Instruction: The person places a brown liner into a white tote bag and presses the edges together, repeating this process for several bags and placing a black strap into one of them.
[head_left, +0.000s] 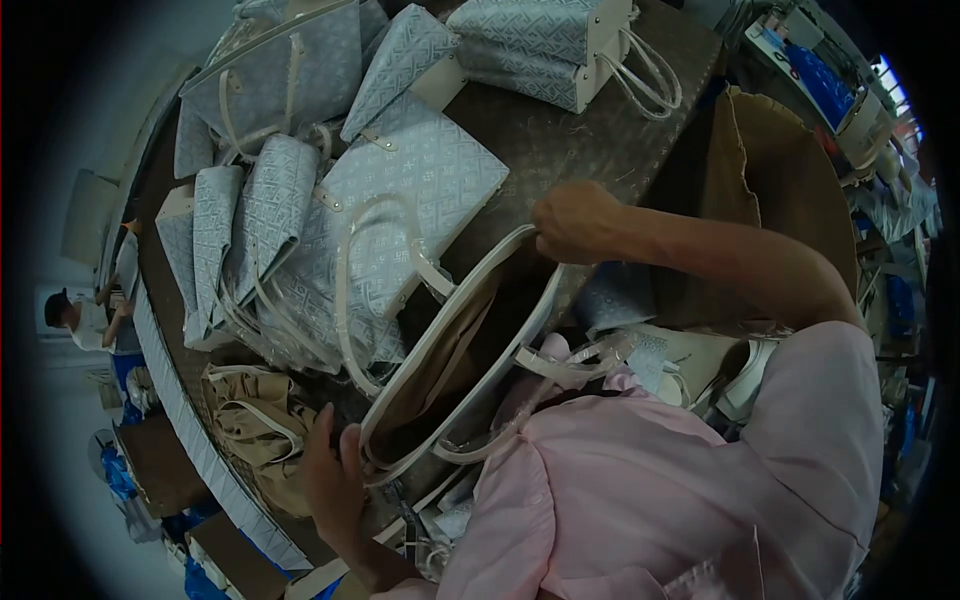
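A handbag (pixel 408 395) lies between my hands with its mouth spread wide, showing a tan lining (pixel 455 362) and a pale rim. My right hand (pixel 580 222) is closed on the far corner of that rim. At the near end, my left hand (pixel 335 480) rests against or just beside the bag, thumb and fingers apart. Clear-wrapped handles (pixel 570 368) loop from the bag's side towards my pink clothing. Left of the bag, a heap of tan lining cloth (pixel 255 410) lies on the table.
Several grey-white patterned handbags (pixel 410 190) are piled on the brown table (pixel 560 150), with more bags (pixel 530 50) at the back. A large cardboard box (pixel 785 190) stands to the right. Another person (pixel 92 318) is at the far left.
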